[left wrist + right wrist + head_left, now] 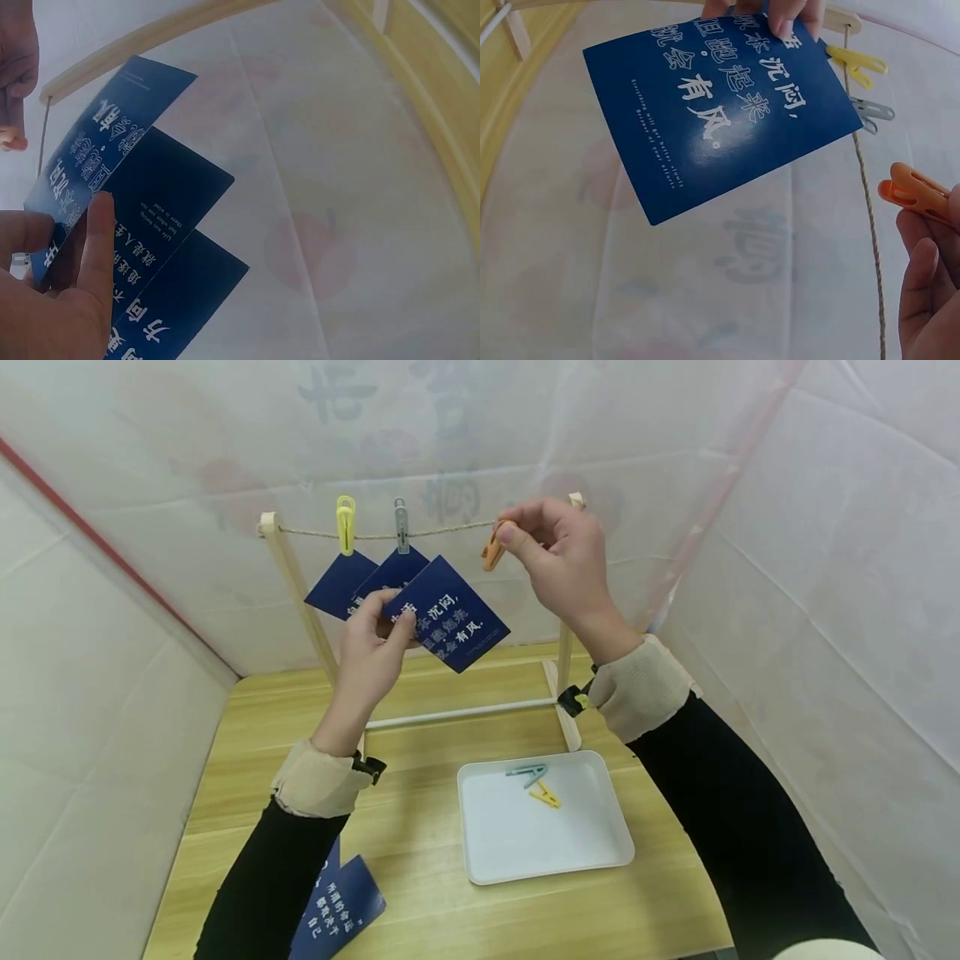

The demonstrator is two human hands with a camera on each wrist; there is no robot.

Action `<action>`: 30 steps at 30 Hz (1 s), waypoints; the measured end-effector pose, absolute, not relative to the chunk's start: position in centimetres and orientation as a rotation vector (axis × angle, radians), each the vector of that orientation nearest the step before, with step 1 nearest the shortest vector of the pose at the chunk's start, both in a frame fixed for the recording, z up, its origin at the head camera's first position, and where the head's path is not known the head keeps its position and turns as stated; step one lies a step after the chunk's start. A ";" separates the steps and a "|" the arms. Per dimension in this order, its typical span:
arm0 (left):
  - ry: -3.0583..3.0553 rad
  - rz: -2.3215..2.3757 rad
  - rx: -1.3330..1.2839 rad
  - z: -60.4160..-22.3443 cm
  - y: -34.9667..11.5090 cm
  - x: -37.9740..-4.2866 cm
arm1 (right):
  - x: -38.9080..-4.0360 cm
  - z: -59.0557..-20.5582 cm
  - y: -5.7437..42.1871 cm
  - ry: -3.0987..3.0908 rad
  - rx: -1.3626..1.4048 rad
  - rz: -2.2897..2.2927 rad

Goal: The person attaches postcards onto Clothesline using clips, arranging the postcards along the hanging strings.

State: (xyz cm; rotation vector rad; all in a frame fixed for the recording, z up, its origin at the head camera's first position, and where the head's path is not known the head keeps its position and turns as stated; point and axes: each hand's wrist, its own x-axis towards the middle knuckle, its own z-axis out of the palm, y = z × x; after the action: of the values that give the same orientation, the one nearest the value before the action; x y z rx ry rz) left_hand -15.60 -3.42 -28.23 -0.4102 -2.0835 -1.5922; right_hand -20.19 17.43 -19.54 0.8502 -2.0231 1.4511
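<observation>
My left hand (375, 647) pinches a dark blue card (461, 618) with white lettering by its left corner, just below the rope (450, 530). In my right hand (566, 556) an orange clothespin (492, 550) is pinched between thumb and fingers, close to the rope and to the right of the card. Two more blue cards (337, 583) hang from the rope on the left, partly covered by the held card and my left hand. A yellow clothespin (346, 525) clips one, a grey clothespin (402, 527) the other.
A wooden stand (303, 597) carries the rope, with a white bar (465, 712) low across it. On the table (420, 827) lies a white tray (480, 856) with a teal clothespin (531, 774) and a yellow clothespin (547, 794). Further blue cards (341, 906) lie near the left forearm.
</observation>
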 end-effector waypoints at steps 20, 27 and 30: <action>-2.092 -1.560 -0.320 -27.4 -2.1 -16.3 | -22.0 -18.1 16.0 -1.962 0.797 1.606; -2.100 -1.514 -0.276 -26.9 -1.6 -16.1 | -22.8 -18.3 15.5 -2.091 0.671 1.579; -2.104 -1.512 -0.256 -27.1 -1.5 -16.4 | -23.0 -18.4 15.4 -2.143 0.637 1.560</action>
State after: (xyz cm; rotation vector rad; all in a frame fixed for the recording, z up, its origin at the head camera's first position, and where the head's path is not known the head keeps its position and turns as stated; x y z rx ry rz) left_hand -16.40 -1.52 -27.14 -0.2558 -2.1037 -1.5118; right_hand -22.96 15.41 -18.40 0.6373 -2.1427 1.5603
